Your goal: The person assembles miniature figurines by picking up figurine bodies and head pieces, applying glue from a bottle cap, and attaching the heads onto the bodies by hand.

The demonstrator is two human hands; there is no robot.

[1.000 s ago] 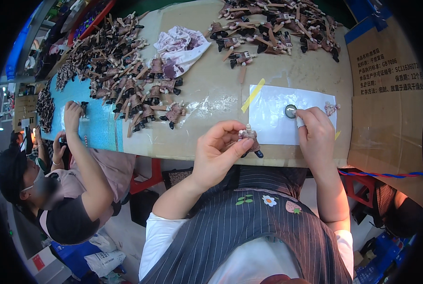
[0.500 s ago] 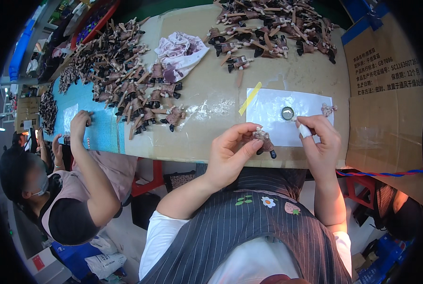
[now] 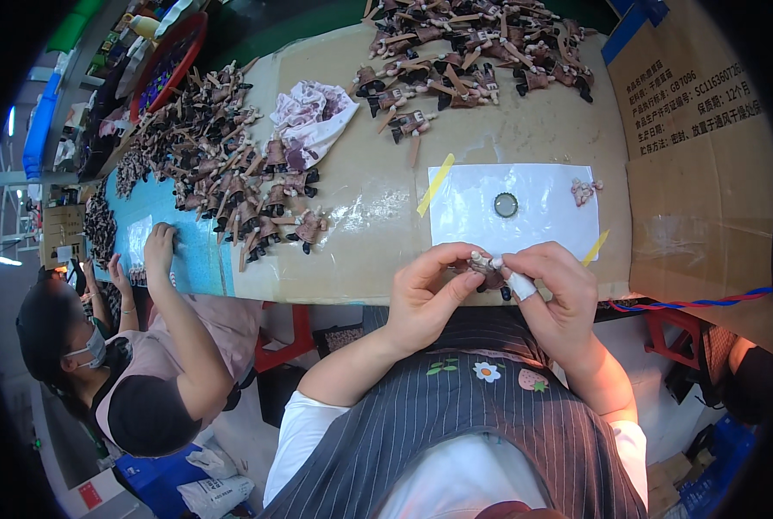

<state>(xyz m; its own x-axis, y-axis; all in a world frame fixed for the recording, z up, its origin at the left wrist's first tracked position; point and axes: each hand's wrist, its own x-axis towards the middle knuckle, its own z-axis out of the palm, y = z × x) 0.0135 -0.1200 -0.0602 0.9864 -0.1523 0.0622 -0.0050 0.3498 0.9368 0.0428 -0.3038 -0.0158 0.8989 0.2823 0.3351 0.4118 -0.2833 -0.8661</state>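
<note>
Close to the table's front edge, my left hand (image 3: 423, 298) pinches a small brown figurine (image 3: 488, 275) between thumb and fingers. My right hand (image 3: 561, 292) meets it there, closed at the fingertips on a small pale piece (image 3: 496, 261) held against the figurine's upper part. White tape (image 3: 522, 285) wraps one right finger. Beyond my hands lies a white sheet (image 3: 464, 227), with a bottle cap (image 3: 506, 204) near its middle, hollow side up. A little pile of pale pieces (image 3: 586, 191) sits at the sheet's right side.
Many brown figurines with wooden sticks (image 3: 455, 69) cover the table's far side, with another heap (image 3: 222, 156) at left. A stained cloth (image 3: 313, 121) lies between them. A cardboard box (image 3: 706, 199) stands at right. A co-worker (image 3: 144, 363) sits at left.
My right hand has come left and down from the sheet's right side, bringing the small pale piece to the figurine. The left hand still holds the figurine. The whole view has shifted slightly.
</note>
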